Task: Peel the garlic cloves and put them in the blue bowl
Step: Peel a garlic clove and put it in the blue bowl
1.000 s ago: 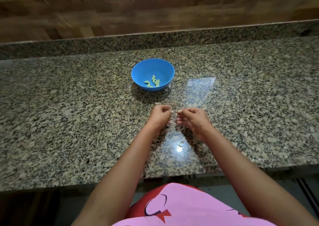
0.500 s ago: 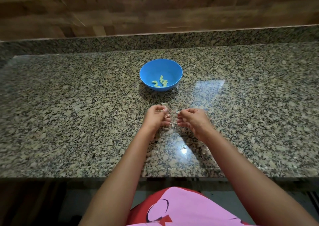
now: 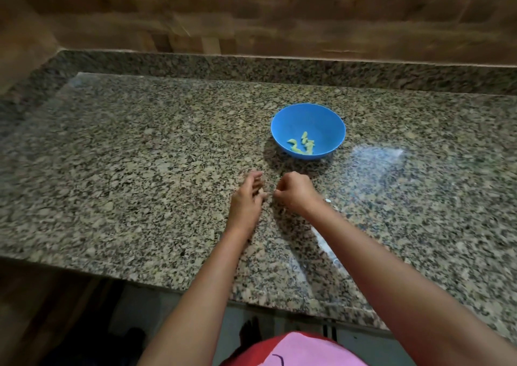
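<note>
The blue bowl (image 3: 282,125) stands on the granite counter (image 3: 126,170) and holds several peeled, pale yellow garlic cloves (image 3: 302,146). Just in front of it, my two hands hover close together over the counter. My left hand (image 3: 246,200) has its upper fingers loosely stretched, while thumb and lower fingers pinch a small pale garlic clove (image 3: 260,191), which is blurred. My right hand (image 3: 293,192) is curled into a tight fist a finger's width to the right. Whatever its fingertips hold is hidden.
A scrap of white garlic skin (image 3: 328,200) lies on the counter right of my right wrist. A raised granite ledge (image 3: 251,66) and a wooden wall run along the back. The counter's front edge (image 3: 140,279) is near my body.
The view has swung left, so bowl and hands now sit right of centre. My hands have drawn slightly apart and the left hand's upper fingers have loosened.
</note>
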Motion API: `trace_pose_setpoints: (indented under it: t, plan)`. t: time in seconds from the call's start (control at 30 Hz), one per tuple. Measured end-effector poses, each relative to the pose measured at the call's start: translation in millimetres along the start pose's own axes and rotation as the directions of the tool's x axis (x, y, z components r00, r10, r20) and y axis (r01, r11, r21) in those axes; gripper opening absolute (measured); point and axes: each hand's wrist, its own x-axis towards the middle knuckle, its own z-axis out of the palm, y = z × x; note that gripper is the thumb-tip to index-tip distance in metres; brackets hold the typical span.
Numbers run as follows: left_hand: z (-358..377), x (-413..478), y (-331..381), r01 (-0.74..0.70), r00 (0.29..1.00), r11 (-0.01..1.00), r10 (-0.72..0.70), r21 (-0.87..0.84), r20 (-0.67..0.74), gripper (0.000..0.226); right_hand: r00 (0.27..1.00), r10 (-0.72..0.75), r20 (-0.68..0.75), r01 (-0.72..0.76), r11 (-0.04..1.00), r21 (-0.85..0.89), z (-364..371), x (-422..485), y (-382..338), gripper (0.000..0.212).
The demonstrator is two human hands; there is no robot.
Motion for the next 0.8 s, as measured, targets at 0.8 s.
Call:
trace_pose_setpoints:
  t: [0.8]
  plan:
    - [32.4, -52.9, 7.7, -0.210, 0.973, 0.931, 0.168, 0.299, 0.158, 0.045, 0.941, 0.157, -0.300, -0.091, 0.970, 0.224, -22.5, -59.7, 60.3, 0.026]
